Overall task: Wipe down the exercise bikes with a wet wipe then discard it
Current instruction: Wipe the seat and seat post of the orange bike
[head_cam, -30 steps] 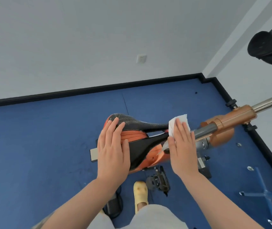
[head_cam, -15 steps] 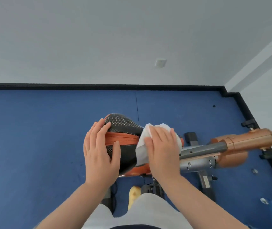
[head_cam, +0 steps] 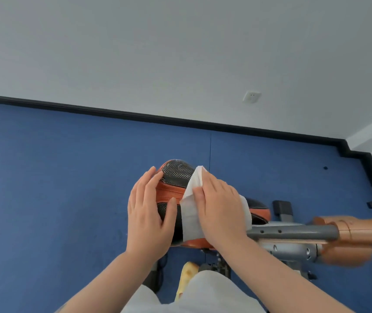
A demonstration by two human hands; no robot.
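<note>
My right hand (head_cam: 220,208) lies flat, fingers straight and together, pressing the wet wipe (head_cam: 190,213) down onto the bike saddle (head_cam: 177,175). Nothing pinched; the palm does the work, so the wipe stays spread and meets more of the surface. The wipe covers the middle of the saddle, one corner poking out past my fingertips toward the saddle's wide perforated end, another edge showing behind my wrist.

My left hand (head_cam: 150,213) cups the saddle's wide end, fingers loosely laid over the orange band, thumb hooked on the near black panel. It is there to steady the saddle against the push of the wiping hand (a brace, not a firm grip, as far as I can judge).

Outward from the saddle: the grey seat post (head_cam: 293,231) and orange frame (head_cam: 361,231) run off to its right. Below the saddle, my pale trouser leg and a yellow shoe (head_cam: 187,281) on the blue floor (head_cam: 56,188). Beyond the saddle, a black skirting line and white wall with a socket (head_cam: 251,97).

Judgement: wiping is mid-way on this saddle; post and frame probably remain, and discarding is not yet due. No bin in view.
</note>
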